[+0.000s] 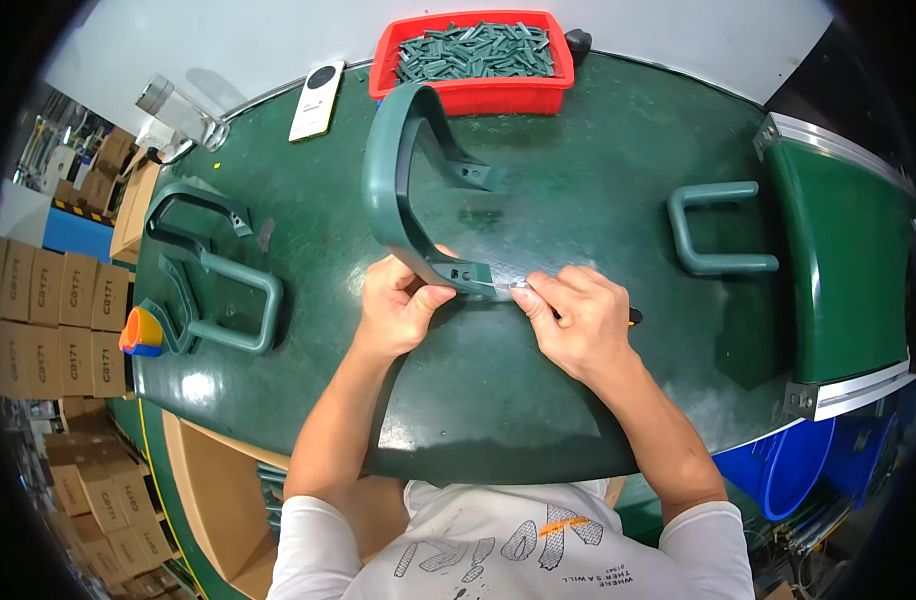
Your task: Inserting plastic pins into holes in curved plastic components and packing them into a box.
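Note:
A green U-shaped plastic handle (386, 190) stands tilted over the middle of the table. My left hand (403, 305) grips its near leg, thumb and fingers closed just below the two holes by the end. In my right hand (583, 315) is a slim knife (635, 316); its dark butt shows past the palm, while the fingers hide most of it. The thin silvery blade (516, 285) meets the tip of the handle's near leg. The handle's far leg points right, away from both hands.
A red bin (523, 98) of small green strips stands at the back beside a phone (318, 100) and a clear cup (178, 110). More green handles (273, 300) lie left, another (683, 230) right. Orange tape (143, 330) sits at the left edge; a green conveyor (843, 265) borders the right.

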Motion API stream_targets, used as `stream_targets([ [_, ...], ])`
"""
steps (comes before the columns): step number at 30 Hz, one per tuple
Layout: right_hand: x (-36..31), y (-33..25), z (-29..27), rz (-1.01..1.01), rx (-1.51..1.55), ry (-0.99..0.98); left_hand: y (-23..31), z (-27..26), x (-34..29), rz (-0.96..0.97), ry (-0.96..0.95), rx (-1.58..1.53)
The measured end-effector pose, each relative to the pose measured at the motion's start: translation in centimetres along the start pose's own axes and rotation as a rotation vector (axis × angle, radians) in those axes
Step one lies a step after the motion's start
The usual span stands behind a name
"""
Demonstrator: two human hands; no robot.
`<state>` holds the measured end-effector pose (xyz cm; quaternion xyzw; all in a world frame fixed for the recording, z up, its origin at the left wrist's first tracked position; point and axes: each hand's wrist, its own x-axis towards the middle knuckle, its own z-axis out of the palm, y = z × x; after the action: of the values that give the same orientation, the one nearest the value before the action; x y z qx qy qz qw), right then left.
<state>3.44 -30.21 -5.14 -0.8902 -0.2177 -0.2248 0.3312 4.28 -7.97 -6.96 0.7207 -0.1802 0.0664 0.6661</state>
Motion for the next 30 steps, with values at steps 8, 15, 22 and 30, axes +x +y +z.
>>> stream_targets([
  [8,0.0,-0.1,-0.2,0.011,0.002,0.002,0.1,0.1,0.2,0.041,-0.026,0.033],
  [15,0.3,1.0,-0.3,0.009,0.119,-0.018,0.8,0.6,-0.1,-0.058,-0.011,-0.104],
  [22,0.8,0.8,-1.8,0.053,0.416,-0.065,0.1,0.6,0.0,-0.071,0.039,-0.276],
  [30,0.5,0.1,-1.5,0.033,0.514,-0.149,-0.2,0.5,0.3,0.047,-0.001,-0.446],
])
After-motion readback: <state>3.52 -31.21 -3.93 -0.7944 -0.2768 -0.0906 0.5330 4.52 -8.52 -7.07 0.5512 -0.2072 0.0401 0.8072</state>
